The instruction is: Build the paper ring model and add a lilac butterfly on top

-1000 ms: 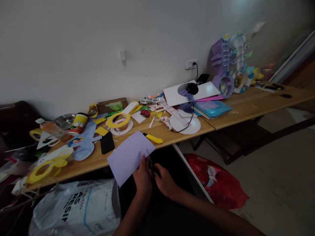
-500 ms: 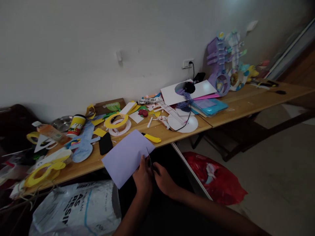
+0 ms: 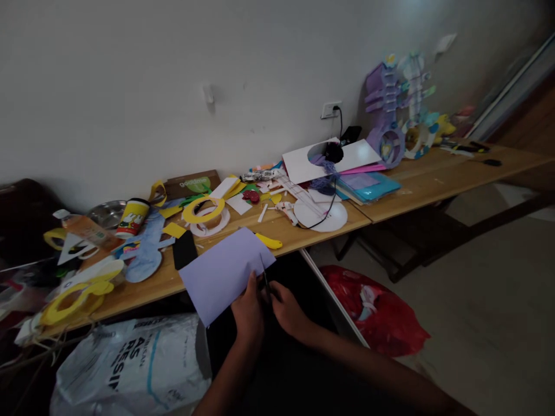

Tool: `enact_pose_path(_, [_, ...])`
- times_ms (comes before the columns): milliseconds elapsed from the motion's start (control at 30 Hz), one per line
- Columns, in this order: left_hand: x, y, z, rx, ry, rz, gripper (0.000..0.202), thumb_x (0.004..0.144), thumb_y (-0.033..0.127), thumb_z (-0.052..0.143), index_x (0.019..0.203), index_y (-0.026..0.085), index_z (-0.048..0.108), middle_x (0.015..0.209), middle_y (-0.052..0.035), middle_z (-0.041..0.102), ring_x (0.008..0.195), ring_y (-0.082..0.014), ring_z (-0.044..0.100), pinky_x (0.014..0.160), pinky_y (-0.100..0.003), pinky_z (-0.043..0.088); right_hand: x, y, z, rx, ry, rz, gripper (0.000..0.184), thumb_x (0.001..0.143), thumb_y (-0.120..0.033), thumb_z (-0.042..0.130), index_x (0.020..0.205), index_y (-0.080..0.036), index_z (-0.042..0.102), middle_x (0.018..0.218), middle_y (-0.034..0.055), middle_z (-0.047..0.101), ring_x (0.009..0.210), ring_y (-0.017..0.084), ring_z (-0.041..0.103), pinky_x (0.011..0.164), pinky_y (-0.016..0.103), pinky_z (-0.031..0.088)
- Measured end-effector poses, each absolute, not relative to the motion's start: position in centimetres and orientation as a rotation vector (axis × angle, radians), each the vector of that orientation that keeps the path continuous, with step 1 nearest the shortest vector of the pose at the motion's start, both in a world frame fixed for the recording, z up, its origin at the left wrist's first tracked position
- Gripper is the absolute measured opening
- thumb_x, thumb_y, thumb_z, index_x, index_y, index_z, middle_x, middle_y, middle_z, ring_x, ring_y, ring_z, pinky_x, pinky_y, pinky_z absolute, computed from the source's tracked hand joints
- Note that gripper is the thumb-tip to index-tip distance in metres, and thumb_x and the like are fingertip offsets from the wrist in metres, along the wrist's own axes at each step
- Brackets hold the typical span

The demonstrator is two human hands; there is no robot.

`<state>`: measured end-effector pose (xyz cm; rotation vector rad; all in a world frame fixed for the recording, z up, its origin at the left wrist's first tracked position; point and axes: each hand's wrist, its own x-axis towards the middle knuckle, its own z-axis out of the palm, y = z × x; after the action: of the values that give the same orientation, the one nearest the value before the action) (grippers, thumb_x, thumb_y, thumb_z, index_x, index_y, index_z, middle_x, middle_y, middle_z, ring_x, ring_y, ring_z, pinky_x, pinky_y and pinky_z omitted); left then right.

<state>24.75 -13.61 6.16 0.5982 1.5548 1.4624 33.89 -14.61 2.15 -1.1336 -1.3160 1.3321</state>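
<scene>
A sheet of lilac paper [image 3: 223,274] is pinched by its near edge in my left hand [image 3: 248,309], thumb on top. My right hand [image 3: 286,309] is closed around a pair of scissors [image 3: 266,282], whose thin dark blade lies over the paper near its right corner. The handles are mostly hidden behind my fingers. Just beyond the sheet, a yellow-handled cutter [image 3: 269,241] rests on the wooden table [image 3: 234,225], partly covered by the paper. A dark flat rectangle [image 3: 185,249] lies to the left of it.
Yellow ring [image 3: 203,209], paper scraps and a glue gun [image 3: 286,212] with its cord lie on the table. A patterned cup [image 3: 132,218] and a drink bottle [image 3: 84,228] stand left. Below are a white printed sack [image 3: 134,364] and a red bag [image 3: 381,318]; purple craft pieces [image 3: 384,115] stand far right.
The scissors and my right hand have shifted slightly relative to the paper's right corner. Both hands keep their holds, and the view has moved a little.
</scene>
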Motion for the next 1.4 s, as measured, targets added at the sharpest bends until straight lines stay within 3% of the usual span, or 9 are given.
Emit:
enact_pose_path(200, [24.5,-13.8,6.0,0.572,1.515,1.465,0.040,0.067,0.048,0.079,0.077,0.009,0.076,0.070,-0.0087,0.072,0.058,-0.0168,0.062,0.055,-0.028,0.049,34.3,-14.5,2.4,-1.138,-1.329,1.323,0.017,0.089,-0.028,0.050,0.075,-0.019,0.052,0.074,-0.0008,0.055,0.069,0.014,0.047,0.065,0.026,0.039])
enact_pose_path(367, [23.9,-13.6,6.2,0.612,1.498,1.470,0.035,0.068,0.042,0.079,0.081,0.009,0.077,0.081,-0.0117,0.075,0.075,-0.0207,0.068,0.069,-0.031,0.053,34.5,-14.2,2.1,-1.146,-1.346,1.316,0.020,0.090,-0.030,0.050,0.074,-0.019,0.051,0.070,-0.0019,0.052,0.067,0.013,0.045,0.061,0.025,0.036])
enact_pose_path(633, [22.3,-13.4,6.3,0.721,1.392,1.469,0.032,0.069,0.038,0.082,0.085,0.011,0.076,0.087,-0.0099,0.077,0.084,-0.0227,0.070,0.084,-0.035,0.054,35.2,-14.2,2.8,-1.150,-1.417,1.314,0.020,0.091,-0.033,0.054,0.079,-0.017,0.057,0.073,-0.0010,0.057,0.068,0.013,0.048,0.064,0.026,0.039])
enact_pose_path(933, [20.5,-13.2,7.4,0.780,1.285,1.433,0.032,0.065,0.033,0.085,0.087,0.012,0.075,0.087,-0.0069,0.076,0.085,-0.0212,0.069,0.089,-0.035,0.052,35.9,-14.5,3.2,-1.167,-1.491,1.261,0.019,0.091,-0.034,0.056,0.081,-0.018,0.058,0.073,-0.0008,0.059,0.069,0.014,0.052,0.063,0.025,0.040])
enact_pose_path(1100, [19.7,-12.9,7.9,0.741,1.200,1.404,0.030,0.061,0.030,0.088,0.081,0.013,0.073,0.076,-0.0045,0.074,0.072,-0.0200,0.068,0.079,-0.034,0.056,36.2,-14.6,3.6,-1.169,-1.548,1.201,0.014,0.091,-0.027,0.053,0.085,-0.017,0.061,0.080,0.0015,0.064,0.075,0.016,0.057,0.069,0.026,0.042])
enact_pose_path(1167, [19.8,-12.6,8.2,0.706,1.147,1.424,0.035,0.063,0.030,0.087,0.091,0.014,0.072,0.087,-0.0058,0.076,0.081,-0.0217,0.070,0.080,-0.035,0.057,36.3,-14.7,3.9,-1.179,-1.569,1.167,0.011,0.090,-0.025,0.054,0.086,-0.018,0.061,0.080,0.0018,0.064,0.075,0.016,0.057,0.069,0.027,0.041])
enact_pose_path(1300, [20.5,-12.1,8.6,0.625,1.053,1.541,0.043,0.074,0.031,0.078,0.114,0.022,0.066,0.124,-0.0066,0.070,0.116,-0.0240,0.064,0.099,-0.036,0.053,36.6,-14.9,4.5,-1.184,-1.614,1.127,0.008,0.087,-0.019,0.053,0.082,-0.018,0.058,0.078,0.0016,0.063,0.074,0.016,0.056,0.070,0.027,0.040])
enact_pose_path(1400, [20.8,-11.9,8.9,0.580,1.056,1.593,0.046,0.073,0.023,0.080,0.117,0.024,0.065,0.128,-0.0052,0.068,0.120,-0.0243,0.062,0.101,-0.035,0.052,36.7,-15.0,4.9,-1.182,-1.637,1.133,0.007,0.087,-0.019,0.053,0.082,-0.018,0.058,0.077,0.0015,0.063,0.072,0.016,0.056,0.068,0.027,0.040])
